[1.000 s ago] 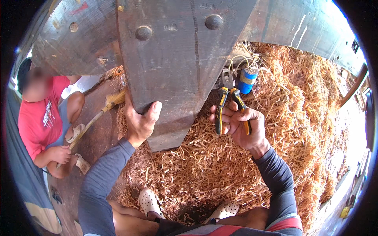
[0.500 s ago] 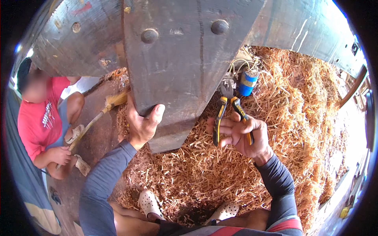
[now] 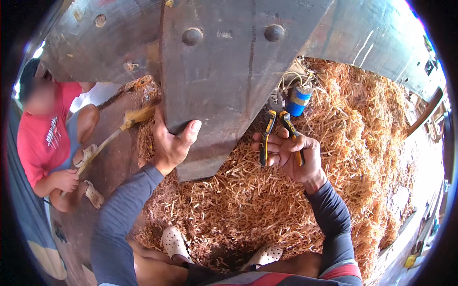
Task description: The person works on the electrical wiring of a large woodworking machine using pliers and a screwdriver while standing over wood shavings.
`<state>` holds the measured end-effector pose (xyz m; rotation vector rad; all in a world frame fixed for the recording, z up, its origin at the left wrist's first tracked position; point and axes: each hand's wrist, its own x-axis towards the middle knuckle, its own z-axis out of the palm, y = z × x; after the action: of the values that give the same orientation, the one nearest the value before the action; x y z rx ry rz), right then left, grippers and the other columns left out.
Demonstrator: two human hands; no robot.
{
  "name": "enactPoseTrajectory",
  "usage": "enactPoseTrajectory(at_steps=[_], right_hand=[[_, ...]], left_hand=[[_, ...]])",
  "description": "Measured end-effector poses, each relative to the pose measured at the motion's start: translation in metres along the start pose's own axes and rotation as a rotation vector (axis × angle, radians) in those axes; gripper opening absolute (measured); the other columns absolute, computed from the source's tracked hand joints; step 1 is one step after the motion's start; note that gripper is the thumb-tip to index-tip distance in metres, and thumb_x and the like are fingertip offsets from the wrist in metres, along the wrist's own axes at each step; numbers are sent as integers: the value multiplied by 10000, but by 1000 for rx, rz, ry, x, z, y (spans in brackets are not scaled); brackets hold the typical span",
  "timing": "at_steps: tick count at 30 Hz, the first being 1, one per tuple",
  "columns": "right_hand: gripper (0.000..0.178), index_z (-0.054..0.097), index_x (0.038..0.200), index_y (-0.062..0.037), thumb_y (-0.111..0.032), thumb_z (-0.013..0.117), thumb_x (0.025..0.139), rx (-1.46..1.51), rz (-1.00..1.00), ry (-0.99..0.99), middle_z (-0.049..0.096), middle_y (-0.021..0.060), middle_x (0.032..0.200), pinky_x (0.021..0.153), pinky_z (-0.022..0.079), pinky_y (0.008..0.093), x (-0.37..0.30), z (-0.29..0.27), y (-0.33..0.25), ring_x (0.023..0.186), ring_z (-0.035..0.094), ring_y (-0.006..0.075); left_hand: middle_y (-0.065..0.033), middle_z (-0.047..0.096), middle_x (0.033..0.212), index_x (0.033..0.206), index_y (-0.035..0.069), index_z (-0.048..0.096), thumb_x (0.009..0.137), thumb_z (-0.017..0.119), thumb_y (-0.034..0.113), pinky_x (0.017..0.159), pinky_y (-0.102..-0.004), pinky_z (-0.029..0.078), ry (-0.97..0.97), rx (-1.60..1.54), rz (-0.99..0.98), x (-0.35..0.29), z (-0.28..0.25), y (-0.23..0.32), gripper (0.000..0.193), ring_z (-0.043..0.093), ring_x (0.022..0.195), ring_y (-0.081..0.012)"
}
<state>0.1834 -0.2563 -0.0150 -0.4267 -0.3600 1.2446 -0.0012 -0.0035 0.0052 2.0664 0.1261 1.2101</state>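
A large dark grey panel [image 3: 214, 86] with two round studs reaches down toward me and ends in a blunt tip. My left hand [image 3: 174, 143] grips its left edge, thumb on the upper face and fingers hidden behind. In my right hand [image 3: 303, 157] are pliers [image 3: 272, 117] with black and yellow handles, spread apart between thumb and fingers. Their jaws point away from me, by the panel's right edge; whether they bite on anything cannot be made out. Just right of the jaws is a blue cylinder [image 3: 299, 101] with a pale band and thin pale wires behind it.
Wood shavings [image 3: 353, 157] cover the ground below and to the right. On the left a person in a red shirt [image 3: 45, 133] crouches, holding a straw broom [image 3: 136, 116]. A broad curved grey surface [image 3: 367, 40] spans the far side. My pale clogs [image 3: 174, 243] rest among shavings.
The view has shifted slightly, and the panel sits a little farther right in it. The pliers' handles are slightly closer together. Both hands keep their holds.
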Motion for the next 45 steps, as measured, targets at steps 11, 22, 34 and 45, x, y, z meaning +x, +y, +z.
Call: enactPoseTrajectory(at_steps=[11,22,34,45], right_hand=[[143,491,944,-81,-84,499,802,-35,-24,2,568,324,1285,767,564,441,3,-2,-9,1147,607,448],[109,522,934,-102,-122,529,827,-18,-18,20,572,310,1291,770,561,440,4,-6,2,1148,607,438],[94,555,909,-114,-183,547,845,-22,-21,36,584,293,1275,748,583,413,5,-1,3,1132,616,422],[240,535,1038,-28,-58,521,800,-172,-7,154,550,343,1252,668,650,424,-16,29,6,1114,610,451]], left_hand=[[-99,639,889,1223,-25,421,873,725,263,570,-269,528,-34,-36,-87,1,0,9,546,623,652,-116],[-111,627,962,1196,-27,440,858,741,297,636,-281,528,2,-56,-64,0,1,1,557,616,717,-120],[-119,635,953,1199,-35,446,850,740,351,662,-298,547,-11,-81,-161,-1,1,6,598,633,740,-143],[-117,613,1009,1217,-38,442,848,751,331,710,-297,528,8,-9,-45,0,1,5,607,618,820,-138]])
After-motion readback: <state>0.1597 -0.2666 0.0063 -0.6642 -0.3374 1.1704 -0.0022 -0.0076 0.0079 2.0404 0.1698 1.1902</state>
